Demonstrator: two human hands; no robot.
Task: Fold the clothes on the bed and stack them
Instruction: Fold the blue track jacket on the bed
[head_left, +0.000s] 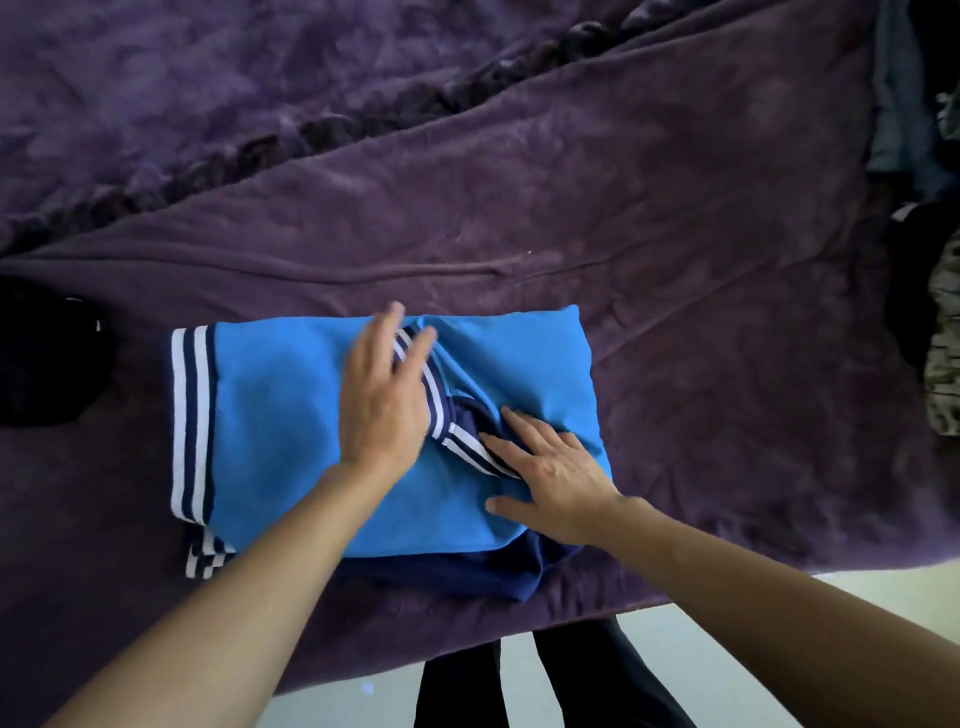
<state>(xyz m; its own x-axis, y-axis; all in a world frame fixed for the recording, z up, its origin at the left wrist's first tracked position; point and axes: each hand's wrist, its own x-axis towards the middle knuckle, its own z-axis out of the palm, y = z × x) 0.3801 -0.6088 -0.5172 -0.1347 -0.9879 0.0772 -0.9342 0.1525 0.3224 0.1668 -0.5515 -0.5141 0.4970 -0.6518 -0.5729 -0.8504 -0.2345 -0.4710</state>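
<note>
Bed: the bed (675, 322) is covered by a creased purple blanket (597, 171), and a dark ruffled ridge is seen running diagonally across its far part.
Shirt: a bright blue shirt (280, 415) is laid on the near part of the bed, close to the front edge, folded into a rough rectangle.
Trim: a white and navy striped band (192, 415) is seen along the shirt's left edge. A second striped band (439, 402) is laid diagonally across the middle, between the two hands.
Underside: a navy layer (467, 571) is shown under the blue cloth at the near edge.
Left hand: the left hand (387, 405) is laid flat on the middle of the shirt, with the fingers straight and pointed away over the upper end of the diagonal band. The grip is wide and nothing is held.
Right hand: the right hand (556, 478) is pressed flat on the near right part of the shirt, with the fingers spread towards the diagonal band. The grip is wide and nothing is held.
Left side: a black garment (41, 358) is seen at the left edge of the bed, apart from the shirt.
Right side: a heap of clothes (943, 364) is cut off by the right edge, well apart from the shirt.
Below: dark trousers (587, 675) and a pale floor (898, 590) are seen past the bed's front edge.
</note>
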